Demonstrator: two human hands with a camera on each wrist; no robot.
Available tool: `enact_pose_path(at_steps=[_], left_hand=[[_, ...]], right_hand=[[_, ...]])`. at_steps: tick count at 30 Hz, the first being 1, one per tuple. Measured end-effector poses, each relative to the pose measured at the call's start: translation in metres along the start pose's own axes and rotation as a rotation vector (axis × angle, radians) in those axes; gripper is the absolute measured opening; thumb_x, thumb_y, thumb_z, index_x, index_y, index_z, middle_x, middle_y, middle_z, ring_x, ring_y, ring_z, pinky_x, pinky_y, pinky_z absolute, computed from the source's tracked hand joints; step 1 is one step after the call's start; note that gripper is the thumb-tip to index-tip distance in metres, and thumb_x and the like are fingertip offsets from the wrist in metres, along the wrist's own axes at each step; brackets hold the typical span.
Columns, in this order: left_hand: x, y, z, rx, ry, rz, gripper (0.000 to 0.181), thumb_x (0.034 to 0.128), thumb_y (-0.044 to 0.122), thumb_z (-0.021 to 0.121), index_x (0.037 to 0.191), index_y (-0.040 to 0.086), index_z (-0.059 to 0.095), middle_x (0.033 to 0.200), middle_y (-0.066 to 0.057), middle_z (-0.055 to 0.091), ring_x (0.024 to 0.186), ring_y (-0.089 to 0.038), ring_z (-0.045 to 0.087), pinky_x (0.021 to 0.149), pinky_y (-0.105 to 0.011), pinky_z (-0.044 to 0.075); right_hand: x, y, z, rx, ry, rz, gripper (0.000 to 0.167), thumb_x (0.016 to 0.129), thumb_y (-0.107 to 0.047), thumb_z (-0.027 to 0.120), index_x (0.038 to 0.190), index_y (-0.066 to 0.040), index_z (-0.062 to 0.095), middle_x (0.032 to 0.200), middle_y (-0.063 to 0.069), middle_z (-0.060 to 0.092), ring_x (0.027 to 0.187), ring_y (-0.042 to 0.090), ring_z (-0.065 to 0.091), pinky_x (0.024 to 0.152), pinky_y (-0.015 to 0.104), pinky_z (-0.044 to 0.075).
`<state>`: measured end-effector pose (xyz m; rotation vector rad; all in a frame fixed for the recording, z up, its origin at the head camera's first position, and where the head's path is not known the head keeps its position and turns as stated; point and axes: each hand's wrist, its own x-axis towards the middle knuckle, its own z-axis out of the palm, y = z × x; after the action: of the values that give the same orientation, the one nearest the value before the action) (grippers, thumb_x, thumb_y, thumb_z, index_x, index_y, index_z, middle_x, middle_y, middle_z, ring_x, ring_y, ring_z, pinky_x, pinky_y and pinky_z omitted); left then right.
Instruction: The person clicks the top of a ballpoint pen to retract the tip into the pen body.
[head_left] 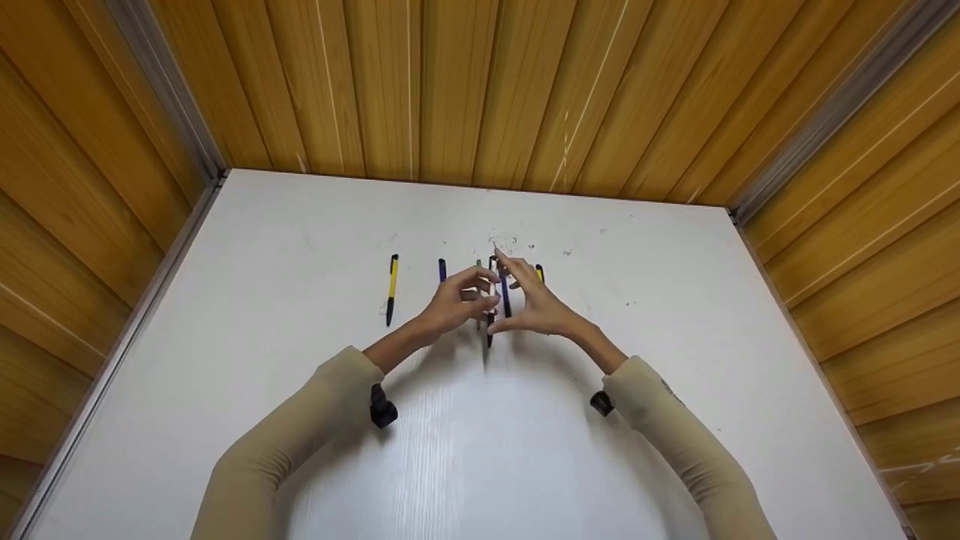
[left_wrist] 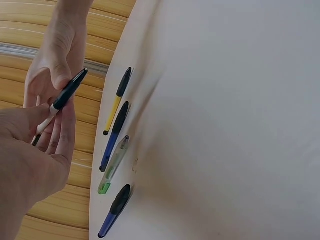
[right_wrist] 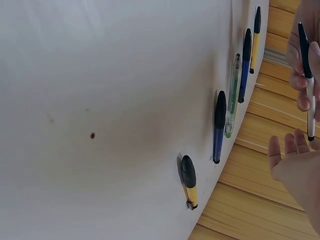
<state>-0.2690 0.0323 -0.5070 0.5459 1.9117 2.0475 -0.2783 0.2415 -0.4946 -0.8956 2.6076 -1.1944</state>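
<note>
Between thumb and fingers my left hand (head_left: 456, 301) pinches a white pen (left_wrist: 70, 91) with a black grip, held above the table. In the left wrist view the pen slants, its tip up and to the right. My right hand (head_left: 541, 309) is spread close by on the pen's right side, fingers extended and thumb near the black grip. Whether it touches the pen cannot be told. Below lie a green clear pen (left_wrist: 115, 165) and a blue pen (right_wrist: 245, 67), partly hidden by the hands in the head view.
Farther left on the white table (head_left: 337, 225) are a yellow pen (head_left: 392, 289) and another blue pen (head_left: 442, 268). A second yellow pen (right_wrist: 189, 177) lies right of the row. Wood-patterned panels (head_left: 480, 90) wall the table's back and sides.
</note>
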Motion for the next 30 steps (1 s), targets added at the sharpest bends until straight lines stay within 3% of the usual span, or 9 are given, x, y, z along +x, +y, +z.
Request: enact_pose_path(at_steps=[5, 8, 15, 18, 30], left_hand=[[0.0005, 0.0001, -0.0009, 0.013, 0.000, 0.022, 0.034, 0.0988, 0.004, 0.064, 0.129, -0.008, 0.056, 0.115, -0.021, 0.064, 0.099, -0.039, 0.069, 0.077, -0.032, 0.065], [0.0014, 0.0002, -0.0006, 0.014, 0.005, 0.024, 0.034, 0.0989, 0.004, 0.064, 0.129, -0.008, 0.055, 0.120, -0.029, 0.063, 0.099, -0.037, 0.069, 0.077, -0.030, 0.065], [0.0038, -0.0016, 0.0011, 0.065, 0.017, 0.049, 0.037, 0.0974, 0.003, 0.066, 0.132, -0.002, 0.054, 0.116, -0.026, 0.066, 0.102, -0.035, 0.071, 0.081, -0.031, 0.064], [0.0043, -0.0024, 0.0014, 0.097, 0.022, 0.065, 0.036, 0.0969, 0.002, 0.066, 0.131, -0.002, 0.055, 0.115, -0.027, 0.068, 0.099, -0.027, 0.073, 0.084, -0.030, 0.063], [0.0051, -0.0024, 0.0023, 0.093, 0.025, 0.099, 0.037, 0.0964, 0.003, 0.068, 0.131, -0.002, 0.056, 0.118, -0.035, 0.065, 0.094, -0.021, 0.073, 0.080, -0.030, 0.064]], right_hand=[[0.0005, 0.0001, 0.0000, -0.002, 0.002, -0.010, 0.128, 0.069, -0.030, 0.096, 0.165, -0.016, 0.013, 0.159, 0.016, 0.032, 0.146, 0.034, 0.031, 0.122, 0.062, 0.030], [0.0010, 0.0010, 0.0004, -0.003, 0.008, -0.025, 0.128, 0.069, -0.029, 0.096, 0.165, -0.013, 0.013, 0.158, 0.017, 0.033, 0.146, 0.034, 0.031, 0.122, 0.063, 0.030], [0.0006, 0.0028, 0.0011, 0.006, 0.014, -0.050, 0.127, 0.070, -0.028, 0.096, 0.165, -0.011, 0.013, 0.154, 0.017, 0.036, 0.141, 0.034, 0.035, 0.119, 0.062, 0.033], [-0.0001, 0.0037, 0.0012, 0.000, 0.010, -0.051, 0.127, 0.070, -0.029, 0.095, 0.165, -0.011, 0.013, 0.153, 0.017, 0.037, 0.138, 0.033, 0.037, 0.118, 0.062, 0.035], [-0.0016, 0.0056, -0.0005, 0.009, 0.026, -0.036, 0.127, 0.069, -0.029, 0.096, 0.165, -0.013, 0.014, 0.153, 0.015, 0.038, 0.140, 0.032, 0.037, 0.120, 0.061, 0.033]])
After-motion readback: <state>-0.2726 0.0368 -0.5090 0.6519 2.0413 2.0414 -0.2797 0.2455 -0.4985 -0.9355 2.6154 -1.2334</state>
